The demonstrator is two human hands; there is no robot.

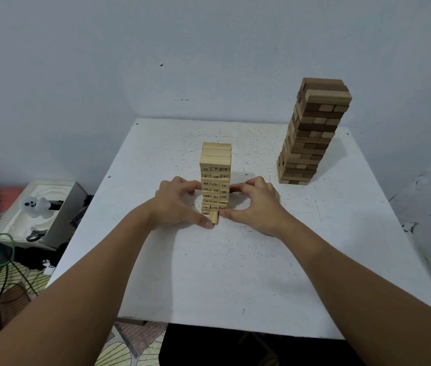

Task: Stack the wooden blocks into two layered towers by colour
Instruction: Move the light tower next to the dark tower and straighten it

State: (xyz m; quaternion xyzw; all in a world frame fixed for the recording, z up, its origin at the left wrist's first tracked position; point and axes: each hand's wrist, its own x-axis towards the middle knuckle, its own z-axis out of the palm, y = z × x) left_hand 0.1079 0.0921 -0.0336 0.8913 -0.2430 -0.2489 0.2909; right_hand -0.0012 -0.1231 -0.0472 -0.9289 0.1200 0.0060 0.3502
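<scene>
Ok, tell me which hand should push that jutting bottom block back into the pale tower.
Left, probably. The left hand has its thumb against the protruding block at the foot of the pale numbered tower, with fingers on the tower's left side. The right hand touches its right side, so it can steady it.

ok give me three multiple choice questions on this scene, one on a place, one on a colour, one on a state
1. Where does the two-tone tower stand on the table?
A. far right
B. near left
C. centre front

2. What colour is the numbered tower?
A. dark brown
B. pale wood
C. red

3. What are the hands doing?
A. resting flat
B. lifting the tower
C. both touching the jutting bottom block

Answers:
1. A, it stands near the wall at the right.
2. B, every block is light.
3. C, left hand and right hand flank the base, thumbs at that block.
</scene>
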